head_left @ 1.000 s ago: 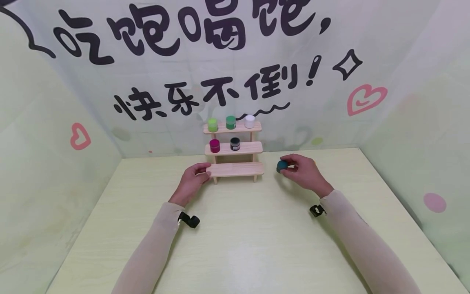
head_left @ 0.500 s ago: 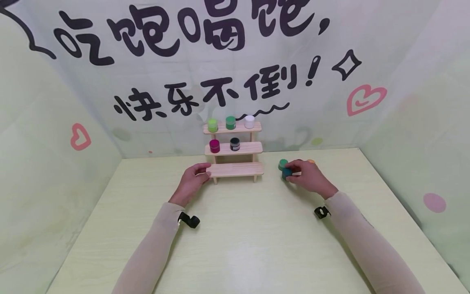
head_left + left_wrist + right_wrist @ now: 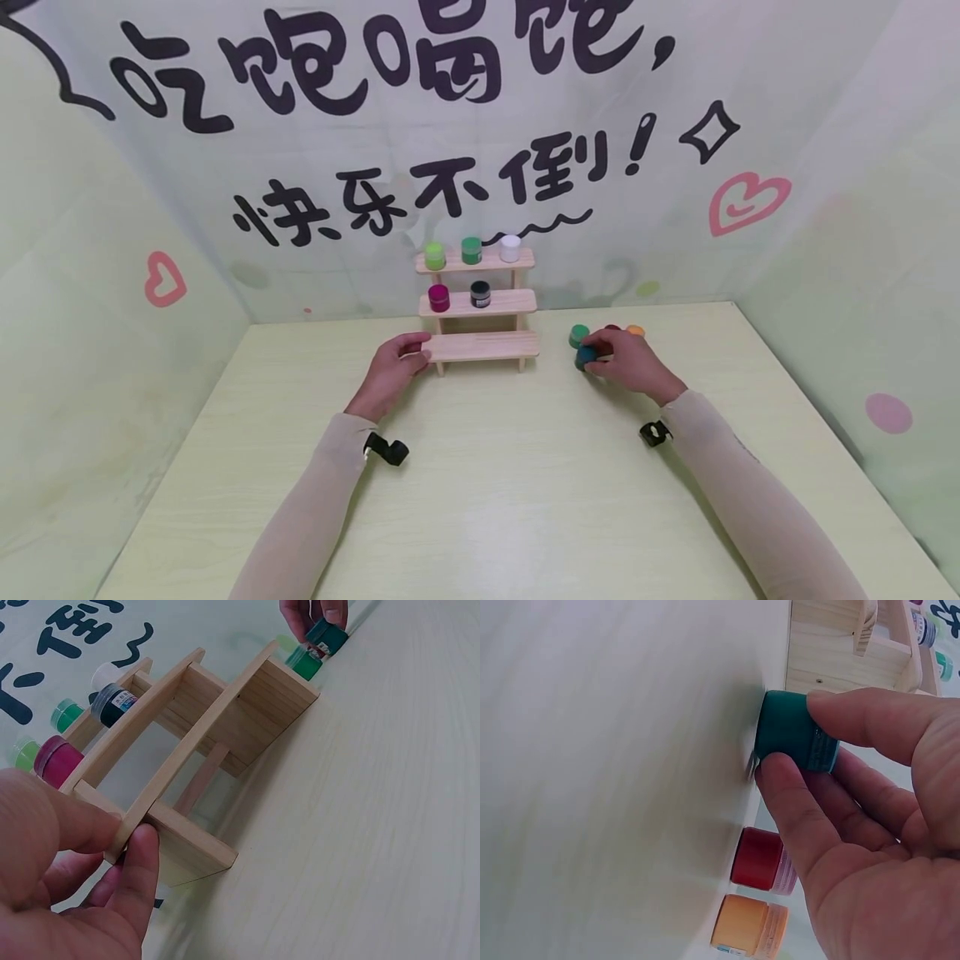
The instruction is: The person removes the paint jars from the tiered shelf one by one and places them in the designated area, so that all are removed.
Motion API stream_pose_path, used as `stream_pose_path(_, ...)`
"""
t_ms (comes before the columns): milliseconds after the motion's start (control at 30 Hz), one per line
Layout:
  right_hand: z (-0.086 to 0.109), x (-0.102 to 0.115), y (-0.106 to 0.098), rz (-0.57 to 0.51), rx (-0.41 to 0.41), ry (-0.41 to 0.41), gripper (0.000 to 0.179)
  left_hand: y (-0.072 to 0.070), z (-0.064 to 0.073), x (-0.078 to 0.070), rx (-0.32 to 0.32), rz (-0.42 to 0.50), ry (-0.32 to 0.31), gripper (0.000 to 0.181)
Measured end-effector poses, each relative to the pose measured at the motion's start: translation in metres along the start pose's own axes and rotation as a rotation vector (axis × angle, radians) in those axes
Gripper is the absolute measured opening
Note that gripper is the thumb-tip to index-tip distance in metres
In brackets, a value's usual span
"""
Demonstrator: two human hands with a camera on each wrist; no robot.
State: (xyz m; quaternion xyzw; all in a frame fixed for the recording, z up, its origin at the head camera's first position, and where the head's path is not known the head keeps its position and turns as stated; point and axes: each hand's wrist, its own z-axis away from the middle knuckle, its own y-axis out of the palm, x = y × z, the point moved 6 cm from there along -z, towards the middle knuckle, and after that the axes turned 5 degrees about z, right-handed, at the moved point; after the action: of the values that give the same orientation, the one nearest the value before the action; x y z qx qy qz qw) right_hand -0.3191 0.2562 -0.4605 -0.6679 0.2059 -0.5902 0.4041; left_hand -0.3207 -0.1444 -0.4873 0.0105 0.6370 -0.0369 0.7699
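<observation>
My right hand (image 3: 636,363) pinches a teal paint jar (image 3: 586,358) between thumb and fingers, low over the tabletop or on it; I cannot tell which. In the right wrist view the same teal jar (image 3: 789,729) lies between thumb and fingertips. A three-step wooden display rack (image 3: 480,346) stands left of it. My left hand (image 3: 388,375) grips the left end of its lowest board, thumb above and fingers below, as the left wrist view shows. The middle step bears a magenta jar (image 3: 438,298) and a black jar (image 3: 480,294); the lowest holds nothing.
On the top step sit a lime jar (image 3: 434,256), a green jar (image 3: 471,250) and a white jar (image 3: 510,248). Another green jar (image 3: 578,336) stands behind the teal one. A dark red jar (image 3: 756,859) and an orange jar (image 3: 748,926) stand beyond my right hand.
My right hand has moved right and toward me with the teal jar, baring the green, dark red and orange jars behind it. During the last half second it barely moves. The left hand stays.
</observation>
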Motion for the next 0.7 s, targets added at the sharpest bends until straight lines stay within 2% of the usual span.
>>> stream_pose_path(367, 0.000, 0.002, -0.002, 0.006, -0.017, 0.008, 0.039, 0.001, 0.001, -0.002, 0.002, 0.017, 0.016, 0.040)
stream_pose_path(700, 0.001, 0.010, -0.015, 0.010, -0.095, 0.021, 0.041, 0.001, -0.001, -0.001, 0.010, 0.043, 0.005, 0.040)
